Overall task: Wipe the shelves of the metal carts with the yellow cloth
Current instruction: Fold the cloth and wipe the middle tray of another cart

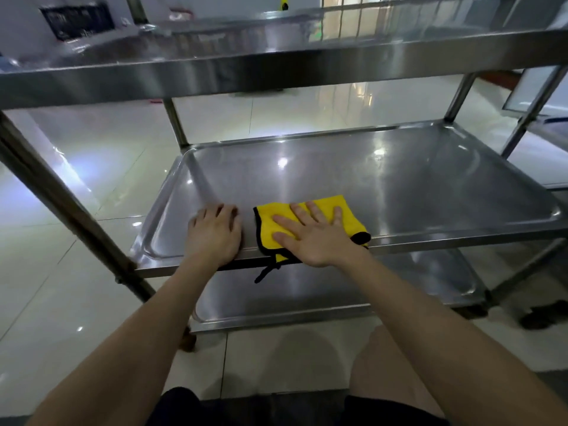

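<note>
A yellow cloth (329,207) with a black edge lies on the middle shelf (384,179) of a steel cart, near the shelf's front rim. My right hand (313,235) presses flat on the cloth with its fingers spread. A black loop of the cloth hangs over the front rim. To the left of the cloth, my left hand (215,233) rests on the same shelf at its front edge, fingers bent down on the metal and holding nothing.
The cart's top shelf (276,66) spans the view overhead and a bottom shelf (307,299) lies below. Steel posts (61,204) stand at the corners. A second cart (550,127) stands at the right. Glossy floor tiles surround everything.
</note>
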### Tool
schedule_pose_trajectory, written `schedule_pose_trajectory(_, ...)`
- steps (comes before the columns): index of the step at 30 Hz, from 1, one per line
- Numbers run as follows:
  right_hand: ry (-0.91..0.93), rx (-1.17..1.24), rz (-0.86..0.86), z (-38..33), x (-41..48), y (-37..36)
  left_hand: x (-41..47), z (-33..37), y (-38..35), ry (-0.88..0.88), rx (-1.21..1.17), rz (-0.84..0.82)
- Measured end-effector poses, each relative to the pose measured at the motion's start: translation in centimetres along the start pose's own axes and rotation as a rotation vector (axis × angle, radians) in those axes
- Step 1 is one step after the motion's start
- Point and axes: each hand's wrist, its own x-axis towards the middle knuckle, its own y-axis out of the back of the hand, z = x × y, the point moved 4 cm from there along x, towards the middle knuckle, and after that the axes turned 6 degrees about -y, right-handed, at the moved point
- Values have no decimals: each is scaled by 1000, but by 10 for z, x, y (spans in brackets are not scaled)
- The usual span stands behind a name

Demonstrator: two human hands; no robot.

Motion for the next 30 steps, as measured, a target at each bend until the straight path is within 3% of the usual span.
schedule_pose_trajectory(9, -78, -18, 21, 53, 170, 45, -9, 8, 5, 19, 48, -81)
schedule_pose_trajectory(16, -106, -32, 29, 4, 277, 64, -9, 9, 9, 31, 23, -38)
schedule_pose_trajectory(21, -63, -22, 20, -10, 248, 57, -7, 4, 6, 32, -7, -7)
schedule_pose_trajectory(30, -1, -38, 44, -31, 72, 6, -8, 5, 10, 65, -82, 2)
